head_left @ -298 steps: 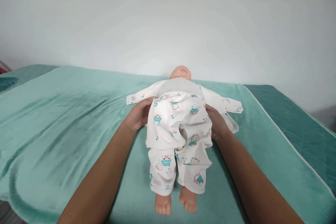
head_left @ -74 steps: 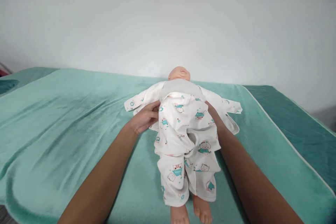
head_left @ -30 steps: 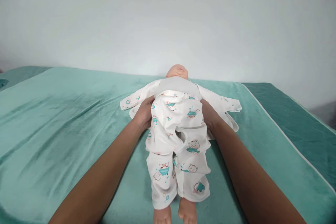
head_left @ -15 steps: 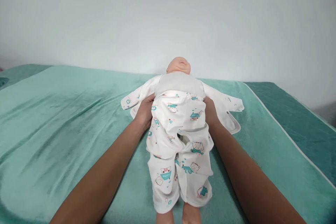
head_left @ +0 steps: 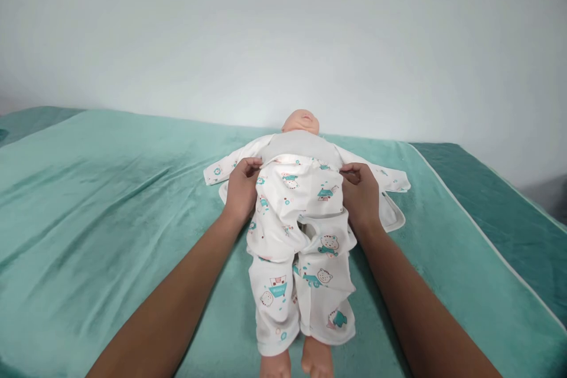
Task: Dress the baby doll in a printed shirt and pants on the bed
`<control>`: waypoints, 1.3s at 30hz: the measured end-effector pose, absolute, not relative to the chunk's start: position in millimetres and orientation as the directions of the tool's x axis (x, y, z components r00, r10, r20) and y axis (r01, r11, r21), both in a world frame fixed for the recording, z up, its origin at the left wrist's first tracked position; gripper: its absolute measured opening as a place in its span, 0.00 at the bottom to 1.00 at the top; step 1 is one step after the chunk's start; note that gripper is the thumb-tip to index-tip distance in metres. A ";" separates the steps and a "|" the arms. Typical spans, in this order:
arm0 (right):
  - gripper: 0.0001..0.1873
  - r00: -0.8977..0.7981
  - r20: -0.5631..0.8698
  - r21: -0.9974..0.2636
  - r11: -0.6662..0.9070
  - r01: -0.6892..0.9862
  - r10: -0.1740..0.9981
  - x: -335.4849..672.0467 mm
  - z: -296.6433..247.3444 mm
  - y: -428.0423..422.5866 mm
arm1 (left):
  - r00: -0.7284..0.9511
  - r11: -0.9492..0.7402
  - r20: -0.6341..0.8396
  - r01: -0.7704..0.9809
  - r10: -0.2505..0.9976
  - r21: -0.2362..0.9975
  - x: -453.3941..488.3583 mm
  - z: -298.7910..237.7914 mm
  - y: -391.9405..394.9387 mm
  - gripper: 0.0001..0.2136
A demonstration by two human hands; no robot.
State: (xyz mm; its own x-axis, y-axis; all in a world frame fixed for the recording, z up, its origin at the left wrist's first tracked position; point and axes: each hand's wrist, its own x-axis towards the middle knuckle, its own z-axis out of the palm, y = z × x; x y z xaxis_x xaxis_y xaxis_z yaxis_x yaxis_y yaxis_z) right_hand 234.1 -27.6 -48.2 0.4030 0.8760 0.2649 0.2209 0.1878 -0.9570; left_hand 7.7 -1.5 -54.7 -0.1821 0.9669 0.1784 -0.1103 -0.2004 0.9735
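A baby doll (head_left: 301, 122) lies on its back, its head toward the wall and its bare feet toward me. It wears white printed pants (head_left: 305, 189), whose waistband sits over its grey-white torso (head_left: 296, 144). Under its sides spreads a white printed jacket (head_left: 385, 180) with the sleeves stretched outward. My left hand (head_left: 243, 189) pinches the waistband at the left edge. At the right edge my right hand (head_left: 362, 194) is closed on the waistband, thumb and fingers together. The pants have an opening at the crotch, and their legs are wrinkled.
A light green blanket (head_left: 133, 218) with soft creases covers the surface under the doll. Darker green cloth (head_left: 491, 207) shows along the right side. Behind stands a plain white wall (head_left: 283, 41) with a dark band along its top.
My right hand has shifted up, its wrist more bent and fingers now visible at the waistband's edge. My left fingers have also come up into view there. The doll's head appears slightly lower in view.
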 end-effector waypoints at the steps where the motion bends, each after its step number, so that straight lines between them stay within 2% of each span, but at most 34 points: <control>1: 0.09 0.400 0.281 -0.954 0.208 0.216 0.873 232.3 -47.0 -30.2 | -0.186 -0.212 0.192 -0.095 0.964 0.973 7.6 -54.3 -1.8 0.09; 6: 0.04 0.275 0.467 -0.868 0.376 0.326 0.840 229.2 -37.5 -34.7 | -0.163 -0.313 0.301 -0.055 0.940 0.948 6.8 -47.1 -4.7 0.10; 12: 0.09 -0.022 0.425 -0.863 0.412 0.291 0.905 247.0 -34.3 -27.4 | -0.016 -0.477 0.485 0.152 0.875 0.866 -0.4 -41.3 -1.5 0.07; 15: 0.11 -0.131 0.425 -0.827 0.443 0.347 0.896 254.2 -31.4 -24.7 | 0.096 -0.502 0.493 0.201 0.865 0.841 -1.7 -35.9 1.1 0.06; 20: 0.10 -0.270 0.414 -0.762 0.493 0.419 0.869 252.3 -23.8 -20.1 | 0.243 -0.466 0.408 0.277 0.880 0.840 -2.2 -25.5 2.8 0.06; 24: 0.09 -0.235 0.468 -0.725 0.522 0.448 0.852 244.2 -21.5 -11.6 | 0.214 -0.416 0.370 0.241 0.904 0.877 -0.4 -24.3 5.2 0.06; 27: 0.08 -0.114 0.450 -0.740 0.442 0.507 0.886 238.9 -20.5 2.3 | 0.135 -0.366 0.346 0.168 0.928 0.915 3.0 -27.3 16.5 0.06; 31: 0.09 0.036 0.412 -0.749 0.316 0.582 0.910 234.4 -23.2 27.9 | -0.053 -0.291 0.309 0.212 0.950 0.933 7.7 -33.0 45.9 0.08; 34: 0.09 0.110 0.424 -0.761 0.287 0.582 0.899 233.5 -29.0 41.9 | -0.118 -0.247 0.273 0.193 0.955 0.949 10.8 -36.5 64.3 0.10; 36: 0.09 0.087 0.494 -0.727 0.356 0.587 0.865 234.6 -32.5 46.6 | -0.098 -0.288 0.315 0.219 0.944 0.932 11.9 -37.3 70.3 0.08; 39: 0.11 -0.059 0.546 -0.675 0.480 0.561 0.836 237.7 -34.5 49.6 | 0.048 -0.445 0.453 0.303 0.890 0.842 11.0 -35.3 73.2 0.05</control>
